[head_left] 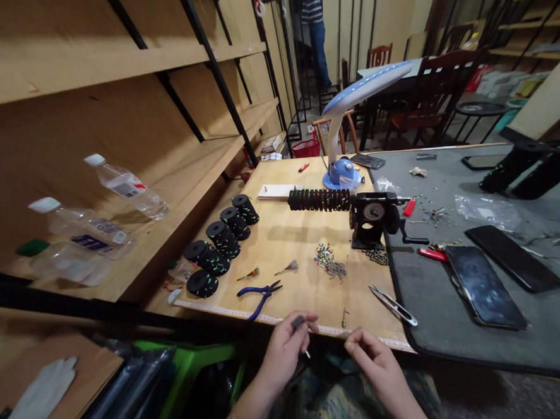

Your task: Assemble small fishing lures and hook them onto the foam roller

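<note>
My left hand [283, 351] is closed at the table's near edge, with a small dark grey piece [297, 322] between thumb and fingers. A thin white stick end [307, 354] pokes out below it. To its right, my right hand [372, 359] has thumb and fingertips pinched together; whatever they hold is too small to make out. Between the hands, a small metal piece with a thin stem [344, 319] lies on the table. Blue-handled pliers [261, 294] rest beyond my left hand, thread snips [393, 306] beyond my right. Colourful beads [324, 256] and small metal parts [335, 270] lie further in.
Black foam spools [202, 284] line the table's left side. A hand-cranked winder [373, 216] carries a row of black foam rolls [320, 199]. Behind stands a blue lamp [339, 171]. Phones [484, 285] lie on the grey mat [439, 326]. Shelves with bottles [129, 187] flank the left.
</note>
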The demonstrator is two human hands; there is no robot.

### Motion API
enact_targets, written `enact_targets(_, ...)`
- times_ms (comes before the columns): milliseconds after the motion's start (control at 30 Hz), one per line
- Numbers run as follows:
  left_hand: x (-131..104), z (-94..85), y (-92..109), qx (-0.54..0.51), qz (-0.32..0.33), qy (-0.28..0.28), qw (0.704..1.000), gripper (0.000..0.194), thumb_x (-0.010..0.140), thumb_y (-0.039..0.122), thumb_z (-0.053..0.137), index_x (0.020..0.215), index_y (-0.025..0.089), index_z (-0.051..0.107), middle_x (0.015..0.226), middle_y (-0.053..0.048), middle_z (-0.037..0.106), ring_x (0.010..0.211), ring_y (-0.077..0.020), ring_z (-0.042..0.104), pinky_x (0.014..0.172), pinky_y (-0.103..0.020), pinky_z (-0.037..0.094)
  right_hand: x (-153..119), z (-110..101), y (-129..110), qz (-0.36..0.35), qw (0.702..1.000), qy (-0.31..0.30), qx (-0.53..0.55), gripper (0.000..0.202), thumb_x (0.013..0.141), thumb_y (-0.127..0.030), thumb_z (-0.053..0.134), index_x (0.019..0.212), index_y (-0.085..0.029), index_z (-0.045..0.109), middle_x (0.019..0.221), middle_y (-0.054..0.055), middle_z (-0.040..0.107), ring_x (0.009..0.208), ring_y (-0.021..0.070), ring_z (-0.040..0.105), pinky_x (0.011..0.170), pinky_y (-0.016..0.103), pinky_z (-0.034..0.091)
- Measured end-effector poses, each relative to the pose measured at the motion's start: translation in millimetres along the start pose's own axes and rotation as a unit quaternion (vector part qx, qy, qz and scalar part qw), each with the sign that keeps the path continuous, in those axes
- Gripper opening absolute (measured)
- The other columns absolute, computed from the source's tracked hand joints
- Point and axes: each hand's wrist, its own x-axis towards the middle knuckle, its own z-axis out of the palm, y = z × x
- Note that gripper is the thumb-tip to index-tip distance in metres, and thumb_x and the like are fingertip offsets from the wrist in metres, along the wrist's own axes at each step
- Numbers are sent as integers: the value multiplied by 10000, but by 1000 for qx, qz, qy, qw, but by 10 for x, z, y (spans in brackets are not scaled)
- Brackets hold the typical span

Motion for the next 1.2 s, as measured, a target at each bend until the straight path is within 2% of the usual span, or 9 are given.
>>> enact_targets(167,-30,173,36,-9,-37,-69,997,413,771,521,650,875,121,670,590,42,491,532,-91,390,520,-214,272,-8,15,-85,-6,1000,-7,5,410,723,-572,664,664,-177,575,621,-28,481,611,145,425,587,257,366)
enact_targets(300,25,283,96,34,-13,-71,997,319,733,451,699,761,137,652,649,19,552,612,-119,460,586,-226,333,-8,10,-121,-16,1000,-13,-9,415,713,-577,672,645,-179,580,611,-23,495,616,150,439,591,260,372)
enact_targets(467,75,325,249,94,37,-57,993,240,765,361,645,663,150,592,597,27,516,608,-127,457,598,-233,346,22,-43,-214,-36,997,-51,-37,374,749,-537,659,664,-175,623,581,-17,551,593,150,492,588,262,403)
enact_targets(567,43,332,386,116,64,-39,990,247,781,359,617,647,157,567,587,28,498,603,-130,455,591,-232,351,65,-117,-342,-31,995,-70,-56,365,768,-535,644,769,-173,690,665,31,663,632,183,574,591,285,445)
enact_targets(700,-24,332,495,160,97,-20,982,249,815,361,595,677,153,596,576,20,525,564,-125,463,547,-224,345,109,-143,-585,-16,999,-42,-1,470,733,-553,689,1044,-201,666,994,115,711,881,263,647,601,303,504)
enact_targets(800,-63,319,518,223,151,-4,963,228,854,324,568,714,155,633,623,-13,604,578,-138,519,552,-229,363,110,-43,-720,4,992,-95,79,568,678,-552,750,1109,-212,604,955,102,697,911,261,647,622,308,527)
enact_targets(867,-81,311,524,261,185,6,947,222,870,301,551,718,164,637,643,-27,629,594,-149,552,563,-235,374,110,47,-731,19,986,-131,99,567,658,-567,760,1056,-201,592,777,41,677,726,201,639,578,280,504)
enact_targets(967,-89,310,517,294,201,15,934,221,876,285,544,707,174,631,638,-31,635,593,-153,568,562,-237,376,126,131,-640,-3,989,-133,69,475,701,-609,700,877,-182,590,572,-43,562,507,107,491,496,221,399)
enact_targets(1200,58,271,447,343,191,18,919,222,884,275,524,706,178,614,648,-33,634,616,-166,578,565,-246,373,190,31,-351,-89,994,-41,-54,443,742,-609,632,636,-183,573,575,-43,460,561,124,414,541,246,341)
